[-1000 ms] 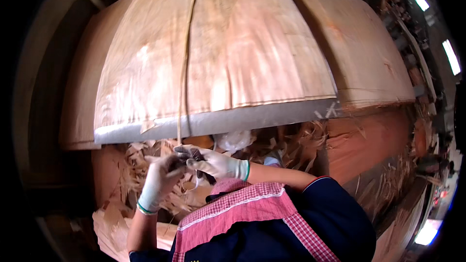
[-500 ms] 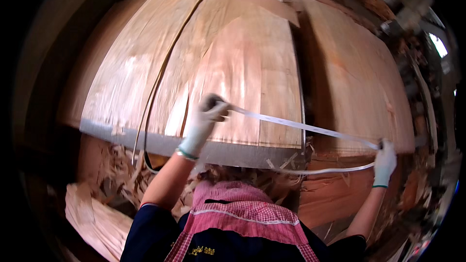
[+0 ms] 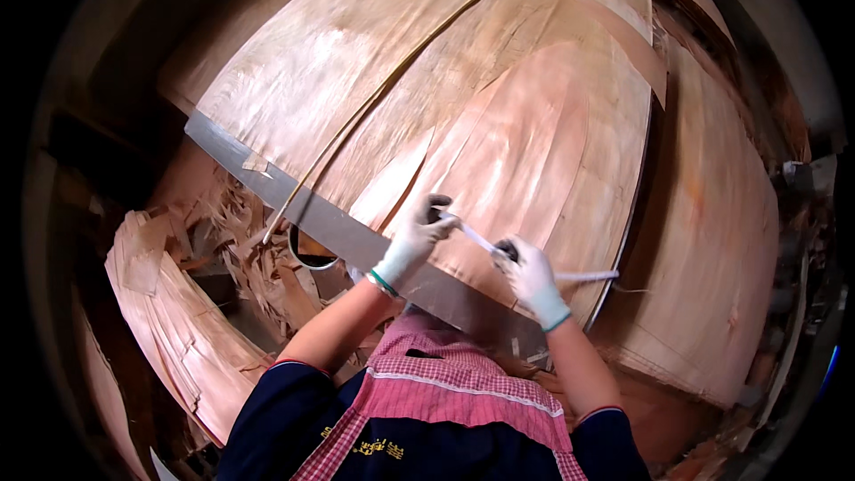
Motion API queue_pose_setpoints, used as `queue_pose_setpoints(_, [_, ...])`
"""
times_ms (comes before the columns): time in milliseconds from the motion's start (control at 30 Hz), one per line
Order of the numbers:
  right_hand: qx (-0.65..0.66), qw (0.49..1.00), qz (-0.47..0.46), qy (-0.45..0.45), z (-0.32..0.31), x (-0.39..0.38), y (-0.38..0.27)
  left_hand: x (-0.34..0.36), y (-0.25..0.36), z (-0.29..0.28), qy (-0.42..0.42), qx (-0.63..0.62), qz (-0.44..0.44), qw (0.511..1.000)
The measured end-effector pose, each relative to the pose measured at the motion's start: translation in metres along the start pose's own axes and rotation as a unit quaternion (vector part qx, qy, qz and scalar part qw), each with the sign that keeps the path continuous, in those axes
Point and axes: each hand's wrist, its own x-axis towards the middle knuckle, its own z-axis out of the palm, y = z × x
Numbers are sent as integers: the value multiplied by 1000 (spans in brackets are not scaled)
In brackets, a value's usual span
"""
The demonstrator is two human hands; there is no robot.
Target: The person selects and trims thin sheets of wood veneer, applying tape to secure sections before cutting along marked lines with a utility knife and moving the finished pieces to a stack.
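Two gloved hands work near the middle of the scene, over a wide stack of veneer [image 3: 499, 116] on a table whose grey edge [image 3: 356, 236] runs from far left to near right. One white strip of tape [image 3: 476, 238] stretches between the hands and runs on past the right one, its free end [image 3: 588, 275] lying toward the right edge of the stack.

Left hand [image 3: 417, 233]: fingers curled shut, pinching the tape's left end against the top sheet, close to the near table edge. Right hand [image 3: 528, 269]: fingers closed around a small dark thing (likely a tape roll, too hidden to be sure) with the tape passing through its grip. Both hands sit on the reddish sheet just beyond the grey edge.

One long thin strip of wood [image 3: 392, 80] lies across the stack, running from the far right down to the near left, where it hangs over the table edge. One round bucket [image 3: 312, 254] sits below that edge on the left; what it holds cannot be made out. Several loose veneer scraps [image 3: 223, 223] pile around it, and one curved bundle of sheets [image 3: 169, 321] lies nearer on the left.

A second stack [image 3: 712, 240] stands to the right, just beside the first, with a dark narrow gap between them. The far part of the top sheet is bare and open; the near left is crowded with scraps.
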Motion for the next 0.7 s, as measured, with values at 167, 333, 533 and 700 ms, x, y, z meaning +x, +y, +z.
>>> queue_pose_setpoints(167, [-336,934,-98,77,39,121,31,101,-24,-59,165,268,127,941])
queue_pose_setpoints(333, [-35,996,59,54,53,211,33,193,-18,-74,220,387,197,873])
queue_pose_setpoints(533, [99,977,165,93,65,221,34,203,-26,-62,242,542,244,767])
queue_pose_setpoints(700, [-384,923,-12,36,12,246,7,193,-25,-56,157,622,151,752])
